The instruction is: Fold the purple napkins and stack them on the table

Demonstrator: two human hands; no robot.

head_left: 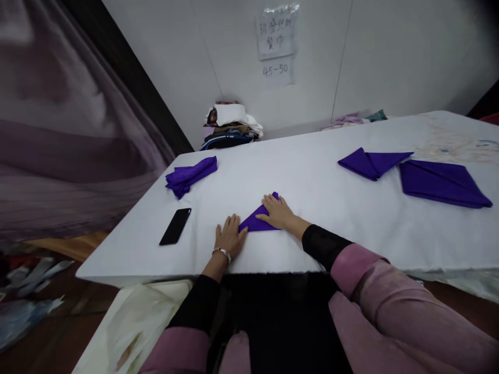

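Note:
A purple cloth napkin [257, 220], folded into a triangle, lies flat on the white-covered table [312, 182] in front of me. My right hand [276, 212] rests on its upper right part with fingers spread, covering much of that side. At the napkin's left corner is my left hand [229, 238], palm down and fingers apart, its thumb touching the corner. A silver bracelet [222, 253] circles my left wrist. Neither hand grips anything.
A bunched purple cloth [191, 175] and a black phone [175, 226] lie to the left. Two folded purple napkins [374, 162] [442, 183] lie at the right. A stack of clothes [230, 126] sits behind the table, below a paper sign [276, 39].

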